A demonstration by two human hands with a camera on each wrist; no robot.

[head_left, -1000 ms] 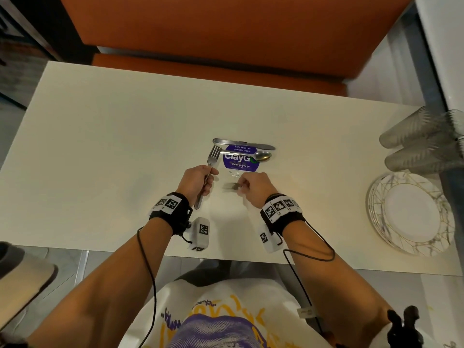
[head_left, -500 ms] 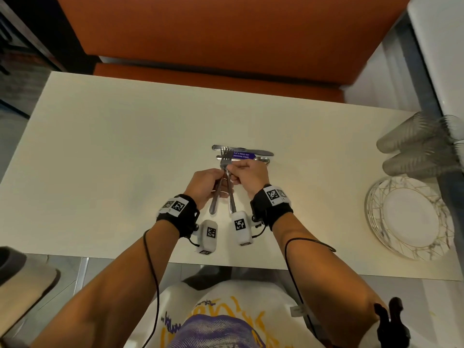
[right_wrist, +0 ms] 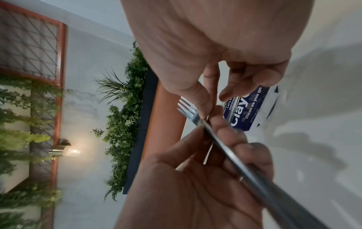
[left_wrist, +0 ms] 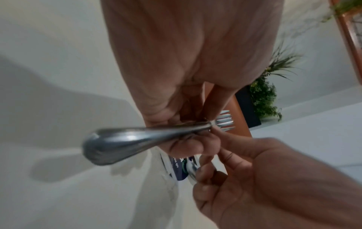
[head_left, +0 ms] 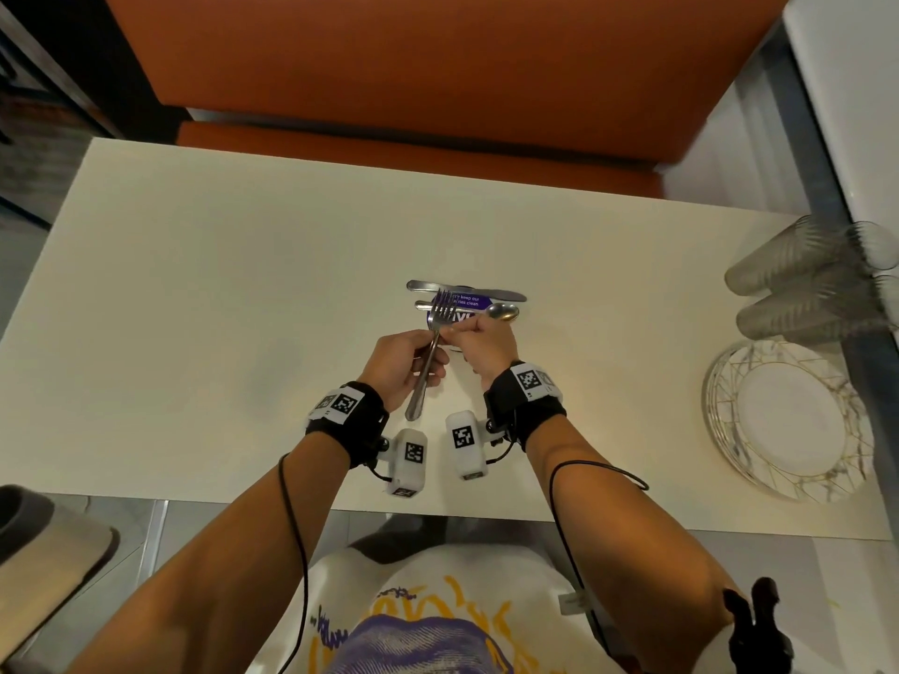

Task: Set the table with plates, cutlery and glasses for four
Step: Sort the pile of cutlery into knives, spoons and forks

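Note:
Over the middle of the cream table [head_left: 194, 308] my left hand [head_left: 406, 364] grips a steel fork [head_left: 419, 396] by its handle, tines pointing away from me. My right hand [head_left: 479, 340] pinches the same fork at its neck with thumb and forefinger. The left wrist view shows the handle [left_wrist: 137, 139] close up and what looks like a second set of tines [left_wrist: 223, 113] behind the first. Just beyond the hands a knife [head_left: 467, 290] and a spoon [head_left: 503, 312] lie crosswise on a purple sticker [head_left: 464, 304].
A stack of white plates with gold lines [head_left: 788, 420] sits at the table's right end. Clear ribbed glasses [head_left: 807, 284] lie stacked on their sides behind it. An orange bench [head_left: 438, 75] runs along the far side.
My hands have come together. The right hand brought a second fork over beside the left hand's fork and now pinches at the neck; only one handle shows now.

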